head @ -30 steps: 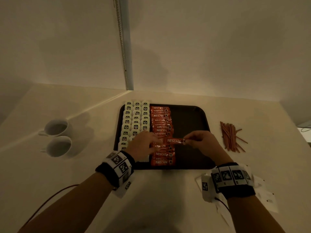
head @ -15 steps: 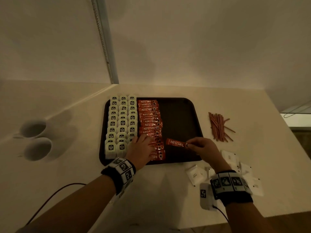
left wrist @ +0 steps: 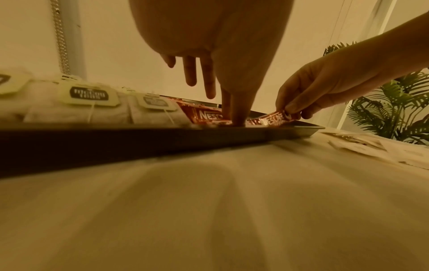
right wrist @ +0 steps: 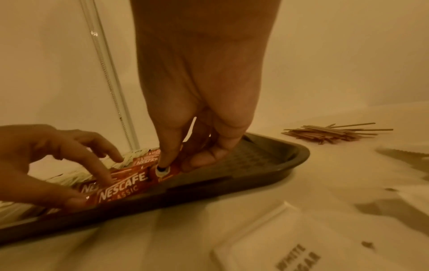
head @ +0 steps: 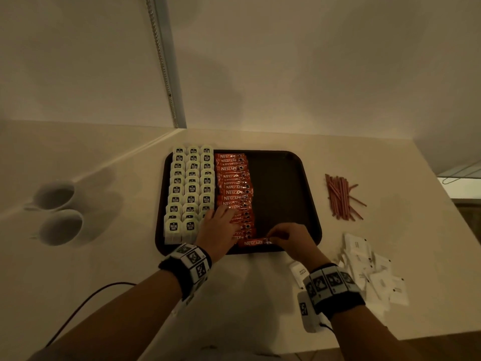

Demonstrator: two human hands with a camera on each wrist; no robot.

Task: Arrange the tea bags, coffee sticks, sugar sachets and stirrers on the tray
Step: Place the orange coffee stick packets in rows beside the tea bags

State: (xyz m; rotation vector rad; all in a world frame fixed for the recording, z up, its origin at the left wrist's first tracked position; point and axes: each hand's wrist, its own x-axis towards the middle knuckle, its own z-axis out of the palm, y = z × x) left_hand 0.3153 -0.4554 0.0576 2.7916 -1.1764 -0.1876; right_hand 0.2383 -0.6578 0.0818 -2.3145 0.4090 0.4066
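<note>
A dark tray point(head: 283, 183) holds three columns of white tea bags point(head: 191, 188) on its left and a column of red coffee sticks point(head: 235, 188) beside them. My right hand point(head: 286, 237) pinches the right end of one red coffee stick point(head: 253, 242) point(right wrist: 123, 188) and lays it at the near end of the column by the tray's front rim. My left hand point(head: 221, 227) presses straight fingers on the near sticks point(left wrist: 209, 115), its fingertips point(left wrist: 236, 119) holding them down. Brown stirrers point(head: 341, 196) and white sugar sachets point(head: 369, 272) lie on the counter to the right of the tray.
Two white cups point(head: 58, 212) stand on the counter left of the tray. A dark cable point(head: 86, 303) runs along the near left. The counter's right edge point(head: 442, 204) is close to the stirrers. A green plant point(left wrist: 390, 113) shows in the left wrist view.
My right hand has brought the coffee stick from above the middle of the tray down to the near end of the red column. My left hand stays on the column.
</note>
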